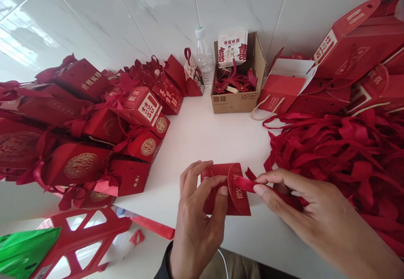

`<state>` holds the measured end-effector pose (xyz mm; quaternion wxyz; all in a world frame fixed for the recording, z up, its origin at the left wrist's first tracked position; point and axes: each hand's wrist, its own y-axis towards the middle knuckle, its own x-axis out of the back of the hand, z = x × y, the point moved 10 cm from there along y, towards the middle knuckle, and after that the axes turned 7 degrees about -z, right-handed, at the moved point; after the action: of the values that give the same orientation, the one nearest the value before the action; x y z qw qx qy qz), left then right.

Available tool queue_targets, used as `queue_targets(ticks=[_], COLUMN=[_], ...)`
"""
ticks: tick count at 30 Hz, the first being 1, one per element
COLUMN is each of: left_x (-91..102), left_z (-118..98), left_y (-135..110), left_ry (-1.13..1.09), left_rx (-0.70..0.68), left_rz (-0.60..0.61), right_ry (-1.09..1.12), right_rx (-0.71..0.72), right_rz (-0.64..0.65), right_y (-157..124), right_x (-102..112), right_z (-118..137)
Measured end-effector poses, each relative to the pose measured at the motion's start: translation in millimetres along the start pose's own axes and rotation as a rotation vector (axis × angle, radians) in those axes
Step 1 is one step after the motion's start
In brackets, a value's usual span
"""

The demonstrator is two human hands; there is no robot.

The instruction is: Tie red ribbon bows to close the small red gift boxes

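Note:
A small red gift box (224,174) with gold lettering lies on the white table (202,136) near its front edge. My left hand (197,220) grips the box from the left, thumb and fingers closed on its top flaps. My right hand (315,216) pinches a red ribbon (244,183) between thumb and forefinger at the box's right flap. The ribbon's far end runs under my right hand and is hidden there.
Several finished red gift boxes with ribbons (94,131) are heaped at the left. A big pile of loose red ribbons (341,152) lies at the right, with flat red boxes (356,47) stacked behind. A cardboard carton (236,77) and a plastic bottle (203,56) stand by the tiled wall. A red stool (82,237) stands below left.

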<state>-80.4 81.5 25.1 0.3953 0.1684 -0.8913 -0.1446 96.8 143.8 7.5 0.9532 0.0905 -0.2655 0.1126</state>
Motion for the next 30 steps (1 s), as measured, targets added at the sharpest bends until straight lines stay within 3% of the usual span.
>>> queue_targets(ticks=[10,18,30], left_x=[-6.7,-7.5,-8.2], left_z=[1,3,1], left_y=[4,5,4], left_ry=[-0.022,-0.048,-0.069], left_rx=[0.032,0.054,0.060], left_rz=[0.039,0.050,0.047], right_ry=[0.003,-0.001,0.045], right_rx=[-0.057,0.008,-0.016], right_rz=[0.082,0.012,0.063], right_y=[-1,-4,-1], right_x=[-8,4,-6], right_z=[-5,-3,1])
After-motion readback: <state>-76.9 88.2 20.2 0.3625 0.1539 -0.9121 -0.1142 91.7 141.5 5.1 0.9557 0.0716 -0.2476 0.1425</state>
